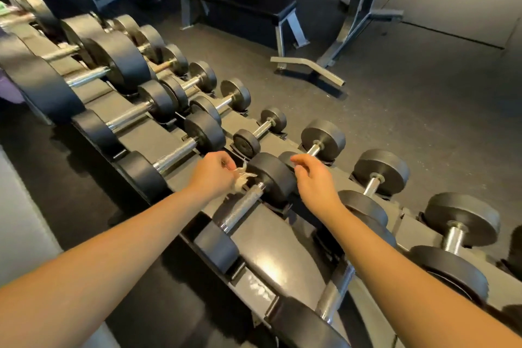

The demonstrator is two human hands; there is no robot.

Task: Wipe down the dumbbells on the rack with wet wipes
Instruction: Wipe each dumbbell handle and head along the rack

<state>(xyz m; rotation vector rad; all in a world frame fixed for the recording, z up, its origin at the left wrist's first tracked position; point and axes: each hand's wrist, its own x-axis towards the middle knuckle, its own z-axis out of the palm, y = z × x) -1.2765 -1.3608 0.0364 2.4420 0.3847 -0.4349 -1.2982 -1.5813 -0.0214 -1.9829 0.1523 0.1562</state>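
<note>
A long black two-tier rack (271,251) runs from upper left to lower right, loaded with black dumbbells with chrome handles. My left hand (211,174) pinches a crumpled white wet wipe (243,178) just above the far end of one dumbbell's chrome handle (243,210), beside its far black head (272,176). My right hand (313,178) hovers to the right of that head with fingers loosely curled, holding nothing. Both bare forearms reach in from the bottom edge.
Several more dumbbells fill the rack, among them a small one (258,134) on the rear tier. A flat bench (243,4) and an incline bench frame (364,8) stand on the dark rubber floor behind the rack. A grey wall is at right.
</note>
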